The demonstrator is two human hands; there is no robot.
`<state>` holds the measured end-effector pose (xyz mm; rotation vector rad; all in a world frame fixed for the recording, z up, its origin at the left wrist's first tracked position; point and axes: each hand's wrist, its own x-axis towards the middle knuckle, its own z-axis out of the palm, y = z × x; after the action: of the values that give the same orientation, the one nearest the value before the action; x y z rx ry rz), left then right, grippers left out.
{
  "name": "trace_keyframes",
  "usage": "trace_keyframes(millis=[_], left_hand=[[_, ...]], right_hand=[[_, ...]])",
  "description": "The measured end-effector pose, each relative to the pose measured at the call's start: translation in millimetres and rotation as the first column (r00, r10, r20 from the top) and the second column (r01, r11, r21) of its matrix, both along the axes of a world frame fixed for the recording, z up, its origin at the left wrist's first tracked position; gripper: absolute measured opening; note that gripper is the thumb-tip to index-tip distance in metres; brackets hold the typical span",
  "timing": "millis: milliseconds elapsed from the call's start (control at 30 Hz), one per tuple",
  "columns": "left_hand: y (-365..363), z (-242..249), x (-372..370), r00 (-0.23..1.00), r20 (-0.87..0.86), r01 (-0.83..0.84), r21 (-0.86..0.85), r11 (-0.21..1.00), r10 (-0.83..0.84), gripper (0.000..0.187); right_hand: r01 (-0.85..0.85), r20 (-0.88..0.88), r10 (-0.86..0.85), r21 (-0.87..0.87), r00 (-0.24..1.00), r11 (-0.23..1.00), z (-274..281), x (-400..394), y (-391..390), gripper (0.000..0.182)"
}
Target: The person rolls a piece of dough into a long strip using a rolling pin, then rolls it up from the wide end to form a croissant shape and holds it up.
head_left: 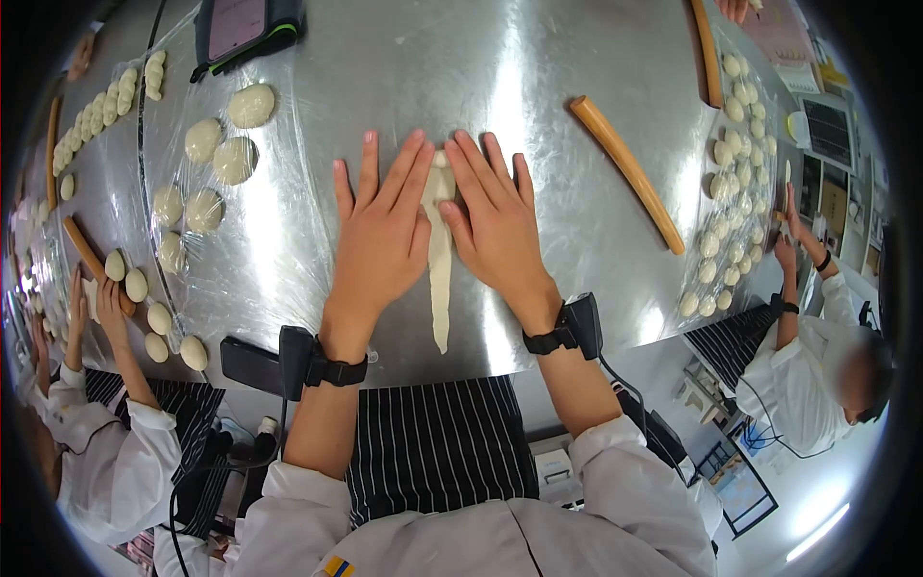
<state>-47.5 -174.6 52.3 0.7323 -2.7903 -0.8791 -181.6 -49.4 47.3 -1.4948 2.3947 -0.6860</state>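
Jacket [433, 543] nearest; left hand [380, 231] and right hand [500, 226], fingers outstretched, flank dough [439, 274]: rolling step, I'd judge, contact partly hidden; next needs even pressure.

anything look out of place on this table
Possibly the phone-like device on a dark pouch at the far left, near the dough balls: an odd thing beside food. No obvious spills.

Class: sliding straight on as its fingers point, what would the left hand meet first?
The way looks free as far as the picture shows: past the left hand, only tabletop up to the top edge. The dough lies on its thumb side; the curved view makes direction uncertain.
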Motion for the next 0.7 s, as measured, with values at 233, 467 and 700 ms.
trace_keyframes(millis=[233, 467, 700], left_hand=[[1, -2, 10, 0.999, -0.031, 0.018, 0.019, 1.000, -0.017, 0.069], [9, -3, 15, 0.991, -0.087, -0.096, 0.076, 0.992, 0.103, 0.070], [2, -3, 7, 0.997, -0.049, -0.050, 0.018, 0.999, 0.051, 0.067]], right_hand=[[0.005, 0.050, -0.004, -0.009, 0.999, 1.000, 3, 9, 16, 0.062], [0.071, 0.072, -0.064, -0.102, 0.995, 0.992, -2, 15, 19, 0.065], [0.010, 0.041, -0.010, -0.005, 0.999, 1.000, 5, 8, 5, 0.063]])
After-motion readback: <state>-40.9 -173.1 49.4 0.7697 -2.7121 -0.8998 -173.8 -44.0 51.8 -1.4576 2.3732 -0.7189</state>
